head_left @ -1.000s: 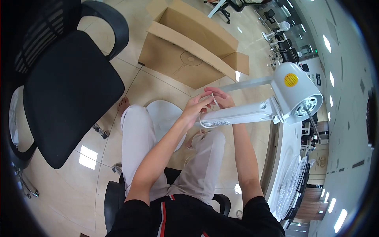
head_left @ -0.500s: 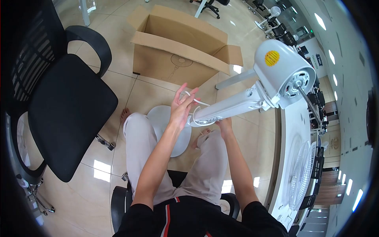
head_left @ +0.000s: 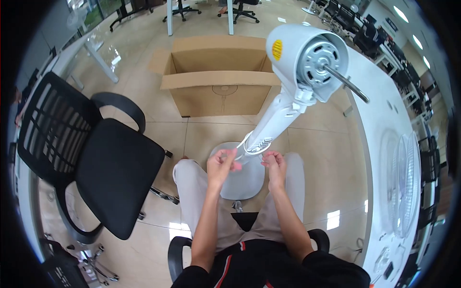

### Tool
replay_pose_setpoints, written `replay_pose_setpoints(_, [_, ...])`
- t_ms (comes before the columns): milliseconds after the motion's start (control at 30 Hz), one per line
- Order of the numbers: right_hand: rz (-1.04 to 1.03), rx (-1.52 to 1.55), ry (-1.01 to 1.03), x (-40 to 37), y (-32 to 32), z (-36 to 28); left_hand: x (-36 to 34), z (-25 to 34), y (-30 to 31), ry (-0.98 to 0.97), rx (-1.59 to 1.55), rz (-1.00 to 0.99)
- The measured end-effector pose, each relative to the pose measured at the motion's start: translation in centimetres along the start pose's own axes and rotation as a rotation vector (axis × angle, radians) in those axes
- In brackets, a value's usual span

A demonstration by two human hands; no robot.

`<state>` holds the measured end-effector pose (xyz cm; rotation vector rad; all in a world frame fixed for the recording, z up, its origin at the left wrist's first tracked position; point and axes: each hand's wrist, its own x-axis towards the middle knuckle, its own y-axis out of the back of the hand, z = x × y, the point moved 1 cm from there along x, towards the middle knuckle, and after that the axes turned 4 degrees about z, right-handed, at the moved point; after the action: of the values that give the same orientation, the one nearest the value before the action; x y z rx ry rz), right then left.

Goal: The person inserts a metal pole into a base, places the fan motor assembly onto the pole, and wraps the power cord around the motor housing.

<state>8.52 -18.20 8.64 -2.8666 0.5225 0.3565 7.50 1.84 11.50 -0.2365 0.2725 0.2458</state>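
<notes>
A white electric fan body [head_left: 276, 117] leans up to the right, its round base [head_left: 242, 185] on the floor between the knees. The motor housing with a bare metal shaft [head_left: 346, 83] is at the top, without a grille or blades. White cord [head_left: 248, 142] loops round the lower column. Left of the column, my left hand [head_left: 222, 165] is closed, its fingertips at the cord and slightly blurred. My right hand [head_left: 275, 168] is pinched just right of the column, near the cord loop; whatever lies between its fingertips is too small to make out.
An open cardboard box [head_left: 221, 98] stands on the floor ahead. A black office chair [head_left: 115, 168] is close on the left. Along the right runs a white table [head_left: 379, 120] with a fan grille [head_left: 406, 185] on it. Other desks and chairs stand farther back.
The view has turned, with the fan and box shifting in frame. My left hand has gone from spread fingers to closed, lower by the column. My right hand has come out from behind the column.
</notes>
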Motion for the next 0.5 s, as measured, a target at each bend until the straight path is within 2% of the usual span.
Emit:
replay_pose_setpoints(100, [-0.188, -0.286, 0.059, -0.9, 0.9, 4.5, -2.3, 0.8, -1.3, -0.098, 0.339, 0.109])
replay_pose_setpoints(133, [-0.242, -0.316, 0.130, -2.3, 0.3, 4.2, -2.6, 0.8, -1.6, -0.141, 0.470, 0.147])
replay_pose_setpoints(200, [-0.342, -0.382, 0.266, -5.6, -1.6, 4.0, -2.7, 0.6, -2.1, -0.340, 0.559, 0.190])
replay_pose_setpoints(267, [-0.336, -0.435, 0.455, -6.9, -2.7, 3.9, -2.7, 0.5, -2.3, -0.544, 0.639, 0.225])
replay_pose_setpoints(300, [-0.330, -0.462, 0.549, -7.2, -2.9, 3.8, -2.8, 0.7, -2.4, -0.448, 0.590, 0.175])
replay_pose_setpoints(367, [-0.334, -0.496, 0.531, -7.0, -2.4, 4.3, -3.1, 1.4, -2.7, -0.255, 0.486, 0.088])
replay_pose_setpoints(433, [-0.317, -0.556, 0.481, -6.6, -1.4, 3.2, -2.5, 0.7, -2.5, -0.214, 0.426, 0.009])
replay_pose_setpoints(500, [-0.185, -0.625, 0.608, -6.5, -0.3, 2.3, -2.3, 0.1, -2.4, -0.160, 0.346, -0.027])
